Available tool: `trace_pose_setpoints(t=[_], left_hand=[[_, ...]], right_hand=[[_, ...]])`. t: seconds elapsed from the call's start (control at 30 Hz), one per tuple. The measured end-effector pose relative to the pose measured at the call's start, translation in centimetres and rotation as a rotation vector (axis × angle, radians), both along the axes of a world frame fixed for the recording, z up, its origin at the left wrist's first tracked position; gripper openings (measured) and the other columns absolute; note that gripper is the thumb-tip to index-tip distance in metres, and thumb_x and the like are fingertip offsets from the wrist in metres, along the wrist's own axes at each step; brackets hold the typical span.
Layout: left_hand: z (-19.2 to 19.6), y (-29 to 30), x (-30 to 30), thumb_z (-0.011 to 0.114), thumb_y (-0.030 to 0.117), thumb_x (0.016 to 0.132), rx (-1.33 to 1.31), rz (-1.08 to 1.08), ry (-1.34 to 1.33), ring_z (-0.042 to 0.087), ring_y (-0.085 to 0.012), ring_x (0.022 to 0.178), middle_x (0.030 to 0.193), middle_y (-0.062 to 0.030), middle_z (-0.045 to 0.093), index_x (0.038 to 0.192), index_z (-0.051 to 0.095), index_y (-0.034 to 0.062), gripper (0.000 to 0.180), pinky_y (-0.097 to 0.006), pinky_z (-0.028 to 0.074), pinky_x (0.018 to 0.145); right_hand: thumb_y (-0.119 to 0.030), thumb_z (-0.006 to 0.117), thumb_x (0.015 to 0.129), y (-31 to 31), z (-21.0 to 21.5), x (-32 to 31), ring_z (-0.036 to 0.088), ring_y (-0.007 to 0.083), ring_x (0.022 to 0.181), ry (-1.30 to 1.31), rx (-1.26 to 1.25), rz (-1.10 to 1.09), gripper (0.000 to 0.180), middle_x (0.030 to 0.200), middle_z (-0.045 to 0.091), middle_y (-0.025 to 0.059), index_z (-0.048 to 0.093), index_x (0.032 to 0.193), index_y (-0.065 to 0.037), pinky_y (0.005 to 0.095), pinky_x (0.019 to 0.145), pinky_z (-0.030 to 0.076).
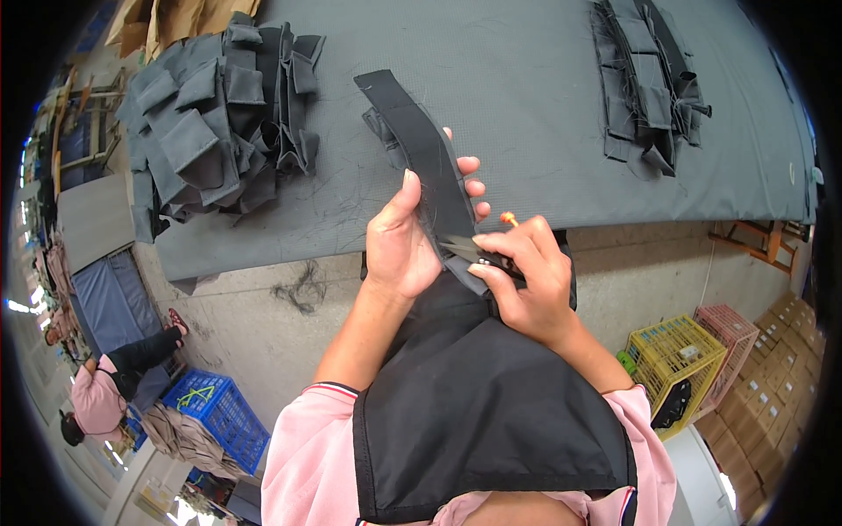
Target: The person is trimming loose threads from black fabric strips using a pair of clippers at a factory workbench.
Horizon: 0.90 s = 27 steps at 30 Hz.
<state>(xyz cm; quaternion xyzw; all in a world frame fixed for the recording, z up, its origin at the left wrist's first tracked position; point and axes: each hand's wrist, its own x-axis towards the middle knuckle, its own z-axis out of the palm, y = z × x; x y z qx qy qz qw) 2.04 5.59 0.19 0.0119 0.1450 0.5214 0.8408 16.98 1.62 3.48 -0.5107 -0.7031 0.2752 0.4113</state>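
Gripping a dark grey fabric strip (425, 149) in the left hand (399, 245), with fingers (470, 165) curled behind it, across the near edge of the worktop (509, 70). Pinching small dark snips (502, 262) in the right hand (537, 276), perhaps touching the strip's lower end; too blurred to tell. Could nick the fabric if angled inward, or jab the left hand if slipping, being so near.
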Motion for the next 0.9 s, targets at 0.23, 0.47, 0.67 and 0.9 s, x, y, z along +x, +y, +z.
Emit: trace_pose_setpoints(t=[0.23, 0.47, 0.67, 0.9], left_hand=[[-0.3, -0.1, 0.0, 0.027, 0.043, 0.098, 0.065, -0.007, -0.106, 0.050, -0.0279, 0.107, 0.129, -0.0164, 0.044, 0.144, 0.020, 0.0077, 0.058, -0.047, 0.042, 0.094], [0.1, -0.3, 0.3, 0.025, 0.047, 0.097, 0.058, -0.021, -0.128, 0.042, -0.0309, 0.122, 0.133, -0.0164, 0.041, 0.143, 0.020, 0.0071, 0.061, -0.048, 0.037, 0.102], [1.2, -0.6, 1.0, 0.027, 0.047, 0.097, -0.006, -0.032, 0.003, 0.037, -0.0296, 0.126, 0.136, -0.0143, 0.039, 0.141, 0.026, 0.0058, 0.060, -0.045, 0.035, 0.104], [1.2, -0.7, 1.1, 0.025, 0.046, 0.097, -0.025, -0.001, 0.068, 0.037, -0.0283, 0.126, 0.137, -0.0140, 0.038, 0.140, 0.027, 0.0049, 0.059, -0.045, 0.035, 0.105]], right_hand=[[-0.005, 0.073, 0.065, -0.1, -0.3, -0.2, 0.054, 0.0216, 0.055, -0.103, 0.039, 0.058, 0.023, 0.069, 0.051, 0.0055, 0.064, 0.086, -0.005, 0.0318, 0.054, 0.046], [-0.003, 0.072, 0.069, 1.2, -0.1, 0.1, 0.057, 0.0177, 0.059, -0.008, -0.021, -0.090, 0.023, 0.076, 0.052, 0.0069, 0.062, 0.090, -0.003, 0.0278, 0.049, 0.047], [-0.003, 0.072, 0.069, 1.6, -0.4, -0.4, 0.057, 0.0182, 0.058, 0.109, -0.063, -0.062, 0.023, 0.075, 0.051, 0.0066, 0.062, 0.090, -0.004, 0.0285, 0.048, 0.045], [-0.004, 0.073, 0.067, 0.9, -1.2, 0.2, 0.054, 0.0194, 0.054, -0.021, 0.116, -0.065, 0.023, 0.072, 0.050, 0.0070, 0.064, 0.088, -0.004, 0.0294, 0.048, 0.044]])
